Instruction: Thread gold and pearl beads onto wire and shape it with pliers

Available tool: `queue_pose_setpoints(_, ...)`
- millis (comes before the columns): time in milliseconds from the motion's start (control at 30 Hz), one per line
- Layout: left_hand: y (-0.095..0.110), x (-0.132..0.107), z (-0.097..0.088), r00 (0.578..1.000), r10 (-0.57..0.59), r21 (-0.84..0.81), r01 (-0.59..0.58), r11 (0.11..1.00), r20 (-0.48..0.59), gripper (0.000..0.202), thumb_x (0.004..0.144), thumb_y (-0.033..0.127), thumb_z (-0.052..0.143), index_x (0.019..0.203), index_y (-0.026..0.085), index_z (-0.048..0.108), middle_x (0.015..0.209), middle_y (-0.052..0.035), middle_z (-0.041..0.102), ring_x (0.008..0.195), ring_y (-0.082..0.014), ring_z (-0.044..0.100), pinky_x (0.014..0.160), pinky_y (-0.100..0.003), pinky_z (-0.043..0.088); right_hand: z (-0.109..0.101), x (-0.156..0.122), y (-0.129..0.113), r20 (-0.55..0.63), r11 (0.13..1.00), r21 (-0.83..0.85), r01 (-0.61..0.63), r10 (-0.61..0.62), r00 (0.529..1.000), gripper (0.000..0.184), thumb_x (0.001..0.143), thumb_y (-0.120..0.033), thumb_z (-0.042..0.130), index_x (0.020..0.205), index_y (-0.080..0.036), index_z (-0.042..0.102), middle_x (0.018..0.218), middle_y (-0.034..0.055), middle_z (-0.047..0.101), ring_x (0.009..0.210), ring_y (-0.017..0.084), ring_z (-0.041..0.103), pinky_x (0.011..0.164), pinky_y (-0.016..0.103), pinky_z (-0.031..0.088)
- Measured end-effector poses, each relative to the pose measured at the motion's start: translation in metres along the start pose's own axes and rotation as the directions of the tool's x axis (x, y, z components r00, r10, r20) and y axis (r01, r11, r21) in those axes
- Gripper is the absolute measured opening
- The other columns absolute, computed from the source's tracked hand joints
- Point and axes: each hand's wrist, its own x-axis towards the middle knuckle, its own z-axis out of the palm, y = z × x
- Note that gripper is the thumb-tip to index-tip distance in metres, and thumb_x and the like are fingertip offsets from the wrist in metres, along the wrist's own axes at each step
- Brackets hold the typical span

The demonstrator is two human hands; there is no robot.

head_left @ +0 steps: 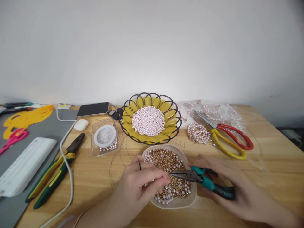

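Observation:
My right hand (pixel 228 183) is closed around needle-nose pliers (pixel 201 180) with teal and black handles. Their narrow tips point left and come close to the fingertips of my left hand (pixel 144 180). That hand pinches thumb and forefinger together over something too small to make out. Below both hands is a pale dish (pixel 174 205) of gold beads (pixel 163 158) and pinkish pearl beads (pixel 166 198). A thin wire (pixel 111 171) curves over the table left of the dish.
Behind the dish stands a yellow basket (pixel 127 122) of pearl beads. Scissors (pixel 228 139) and a coiled bead strand (pixel 198 133) lie right. Left are a clear box (pixel 93 148) with a spool (pixel 105 135), larger pliers (pixel 55 172), a white cable (pixel 71 183) and a phone (pixel 93 109).

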Motion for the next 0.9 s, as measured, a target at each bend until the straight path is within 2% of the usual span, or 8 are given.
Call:
queue_pose_setpoints(467,0.000,0.001,0.000,1.000,0.000,0.016,0.000,1.000,-0.010,0.026,0.107,0.027,0.057,0.087,0.017,0.070,0.062,0.0047,0.073,0.057,-0.0100,0.066,0.081,-0.033,0.044,0.006,-0.012,0.006,-0.017,0.999,0.022,-0.044,0.044,0.999,0.049,0.090,-0.028,0.064,0.138,-0.034,0.056,0.121,0.0067,0.077,0.108,0.029,0.076,0.089,0.037,0.066)
queue_pose_setpoints(767,0.001,0.002,-0.001,1.000,0.005,0.030,-0.004,1.000,-0.005,0.025,0.107,0.024,0.057,0.087,0.018,0.071,0.062,0.0038,0.073,0.056,-0.0110,0.065,0.080,-0.034,0.045,0.002,-0.007,0.002,0.011,0.997,0.064,-0.048,0.047,0.999,0.053,0.087,-0.023,0.066,0.137,-0.035,0.056,0.117,0.0057,0.078,0.105,0.030,0.077,0.086,0.034,0.067)
queue_pose_setpoints(900,0.002,0.002,-0.001,1.000,0.002,0.027,-0.002,1.000,-0.008,0.025,0.106,0.024,0.058,0.087,0.018,0.072,0.061,0.0032,0.073,0.056,-0.0117,0.065,0.079,-0.034,0.046,0.004,-0.012,0.004,-0.021,0.997,0.061,-0.049,0.050,0.999,0.054,0.086,-0.026,0.068,0.139,-0.036,0.057,0.116,0.0059,0.079,0.106,0.030,0.077,0.090,0.038,0.065)
